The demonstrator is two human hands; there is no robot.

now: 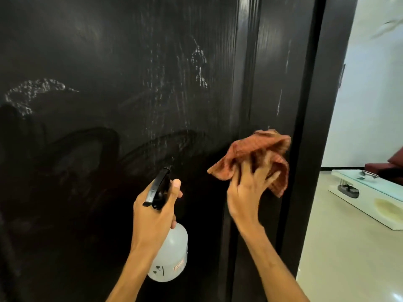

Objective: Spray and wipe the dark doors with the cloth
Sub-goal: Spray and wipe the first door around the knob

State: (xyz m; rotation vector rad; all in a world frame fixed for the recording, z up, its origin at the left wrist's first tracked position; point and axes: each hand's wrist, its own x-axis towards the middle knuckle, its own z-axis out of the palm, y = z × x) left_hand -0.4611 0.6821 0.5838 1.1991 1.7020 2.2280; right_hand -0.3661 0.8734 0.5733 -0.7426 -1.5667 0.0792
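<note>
You look mid-wipe: your right hand (248, 188) grips the cloth (259, 153), your left hand (154, 210) holds the spray bottle (172, 253); next, sweep the wet streaks (152, 83) above your hands on the dark door (98, 51).

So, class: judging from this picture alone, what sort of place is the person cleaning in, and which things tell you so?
Probably a home, near a living room. A tall dark door streaked with spray fills the view; past its edge lie a pale tiled floor, a low white table and part of a dark red seat.
</note>
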